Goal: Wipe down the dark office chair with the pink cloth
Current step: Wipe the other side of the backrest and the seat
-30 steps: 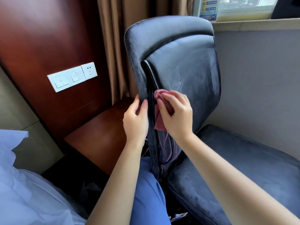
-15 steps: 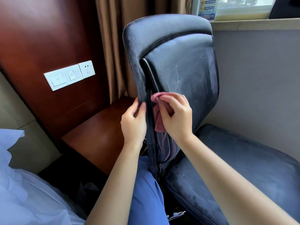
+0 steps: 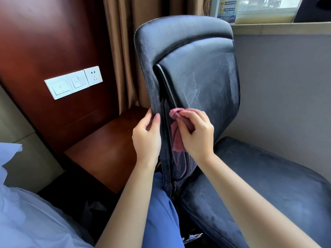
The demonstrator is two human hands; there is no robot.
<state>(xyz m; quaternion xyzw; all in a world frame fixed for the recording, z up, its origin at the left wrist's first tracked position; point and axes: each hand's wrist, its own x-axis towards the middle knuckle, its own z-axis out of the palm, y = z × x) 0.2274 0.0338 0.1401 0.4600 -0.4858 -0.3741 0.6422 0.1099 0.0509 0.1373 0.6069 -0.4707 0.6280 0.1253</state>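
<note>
I see the dark office chair (image 3: 200,83) in the middle of the view, its backrest upright and turned so that its left edge faces me, the seat (image 3: 268,185) spreading out to the lower right. Pale dusty streaks cross the backrest panel. The pink cloth (image 3: 176,138) is bunched against the groove where that panel meets the backrest's outer rim, with a loose flap hanging below. My right hand (image 3: 195,135) holds the cloth, fingers curled over the bunched part and pressing it into the groove. My left hand (image 3: 147,136) grips the backrest's left edge just beside it, thumb on the near face and fingers wrapped behind. Both forearms reach up from the bottom of the view, over a blue trouser leg (image 3: 161,217). Left of the chair stands a reddish wooden worktop (image 3: 100,154) below a wood panel carrying white switches and a socket (image 3: 74,82). Brown curtains (image 3: 121,42) hang behind, a grey wall (image 3: 286,77) lies to the right, and white bedding (image 3: 26,221) fills the lower left corner.
</note>
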